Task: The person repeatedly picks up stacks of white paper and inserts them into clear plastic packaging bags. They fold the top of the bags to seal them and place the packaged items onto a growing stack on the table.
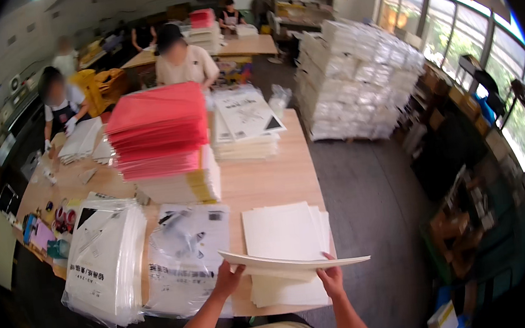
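A sheaf of white paper (294, 263) is gripped between my two hands, seen nearly edge-on and tilted slightly down to the right. My left hand (228, 278) closes on its near left part, and my right hand (331, 277) pinches its near right part. Below it, loosely fanned white sheets (278, 229) lie at the table's right front corner. Left of my left hand is a clear printed plastic bag (179, 251) lying flat. Farther left sits a thick stack of similar printed packs (103, 249).
A tall red-topped paper stack (158, 126) rises mid-table, with packs (246, 121) beyond it. Tape rolls and small tools (62, 218) lie at the left edge. Co-workers (186, 64) stand across the table. A wrapped pallet stack (358, 79) stands on the floor (366, 192) at right.
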